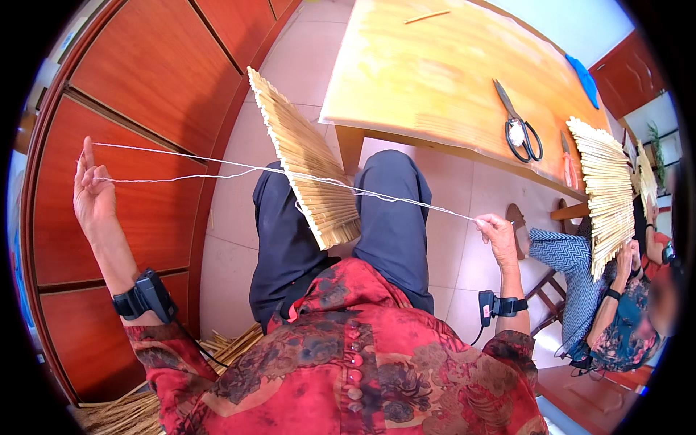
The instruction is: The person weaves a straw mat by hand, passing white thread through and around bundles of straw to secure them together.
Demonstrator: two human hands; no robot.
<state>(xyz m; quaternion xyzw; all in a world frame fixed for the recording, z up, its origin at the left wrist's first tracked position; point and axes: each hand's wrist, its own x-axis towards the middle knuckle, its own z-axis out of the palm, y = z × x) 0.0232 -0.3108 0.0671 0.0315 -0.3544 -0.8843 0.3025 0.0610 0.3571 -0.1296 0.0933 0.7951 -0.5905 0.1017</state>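
Note:
White string [210, 161] stretches across my lap from one hand to the other, in two strands on the left that run together toward the right. My left hand [94, 196] is raised at the far left, its index finger up with one strand at it; the other fingers curl closed on the second strand. My right hand [498, 238] pinches the string's other end between thumb and fingers, beyond my right knee. A stiff mat of bound straw stalks [308, 159] stands tilted between my knees, and the string passes across it.
A wooden table [428, 80] ahead carries black-handled scissors [516, 123], a loose stalk [426, 17] and a blue cloth [582, 80]. Red cabinets [145, 109] stand close on my left, with loose straw [130, 406] beneath. At right, another person holds a similar straw mat [603, 192].

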